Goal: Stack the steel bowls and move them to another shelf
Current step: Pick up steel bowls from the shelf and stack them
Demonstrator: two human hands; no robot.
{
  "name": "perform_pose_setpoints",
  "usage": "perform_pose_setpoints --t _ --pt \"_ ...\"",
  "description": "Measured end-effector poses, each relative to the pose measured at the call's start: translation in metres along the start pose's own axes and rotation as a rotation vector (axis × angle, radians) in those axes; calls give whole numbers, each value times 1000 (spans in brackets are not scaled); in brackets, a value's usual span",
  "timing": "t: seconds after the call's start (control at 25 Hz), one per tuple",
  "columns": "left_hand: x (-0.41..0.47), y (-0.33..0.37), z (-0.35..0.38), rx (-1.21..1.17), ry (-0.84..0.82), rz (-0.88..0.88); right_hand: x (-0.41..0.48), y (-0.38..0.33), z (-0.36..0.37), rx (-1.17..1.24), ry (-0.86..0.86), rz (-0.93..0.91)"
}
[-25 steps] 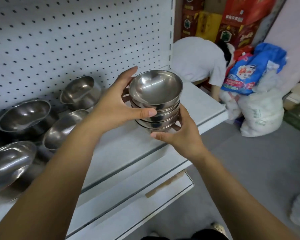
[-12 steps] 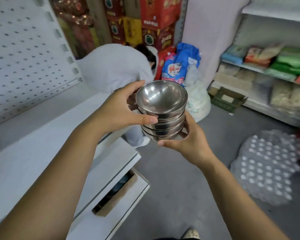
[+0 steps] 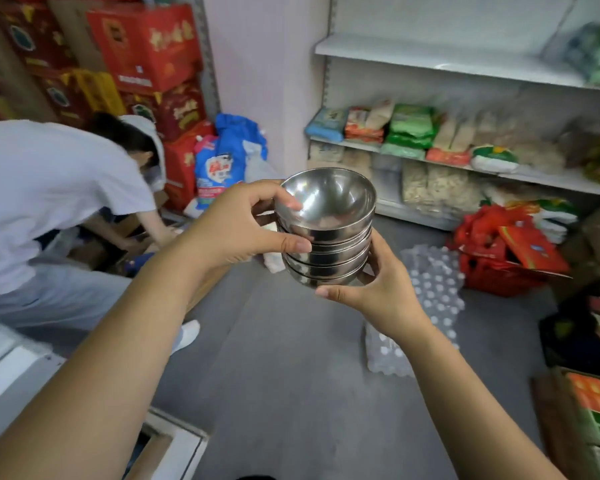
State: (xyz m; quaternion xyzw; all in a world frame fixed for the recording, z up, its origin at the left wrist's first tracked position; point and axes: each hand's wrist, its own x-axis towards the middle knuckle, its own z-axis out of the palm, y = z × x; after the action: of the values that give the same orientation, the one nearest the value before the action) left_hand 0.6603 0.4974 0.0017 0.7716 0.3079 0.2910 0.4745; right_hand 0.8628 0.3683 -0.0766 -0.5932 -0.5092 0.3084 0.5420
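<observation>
Head view: stack of steel bowls [image 3: 326, 233] carried in mid-air over the floor [image 3: 291, 358], left hand [image 3: 236, 230] closed on its side, right hand [image 3: 378, 289] cupped underneath. Nested smooth steel could slide if tilted, and a crouching person [image 3: 49, 202] crowds the aisle near the white shelf [image 3: 447, 60].

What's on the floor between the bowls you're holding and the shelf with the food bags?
In the head view, below and beyond the bowls, a clear wrapped pack lies on the grey floor. Nearer the shelf, only bare floor.

We see soft, even indoor light with faint shadows. Pale glare streaks the top steel bowl [image 3: 326, 199]. Motion blur smears the shelf [image 3: 465, 64] at right, and the wide lens bends the frame's edges.
</observation>
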Motion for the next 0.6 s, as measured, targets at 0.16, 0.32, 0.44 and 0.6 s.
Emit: perform_pose_setpoints --t 0.16,0.32,0.44,0.6 --pt "67 1 39 23 -68 77 20 15 -49 -15 103 31" --pt "144 2 65 55 -171 153 56 32 -88 -40 190 54" --pt "210 0 73 96 -241 182 99 46 -112 -62 266 48" --pt "311 4 72 188 -326 246 177 62 -136 -72 358 31"
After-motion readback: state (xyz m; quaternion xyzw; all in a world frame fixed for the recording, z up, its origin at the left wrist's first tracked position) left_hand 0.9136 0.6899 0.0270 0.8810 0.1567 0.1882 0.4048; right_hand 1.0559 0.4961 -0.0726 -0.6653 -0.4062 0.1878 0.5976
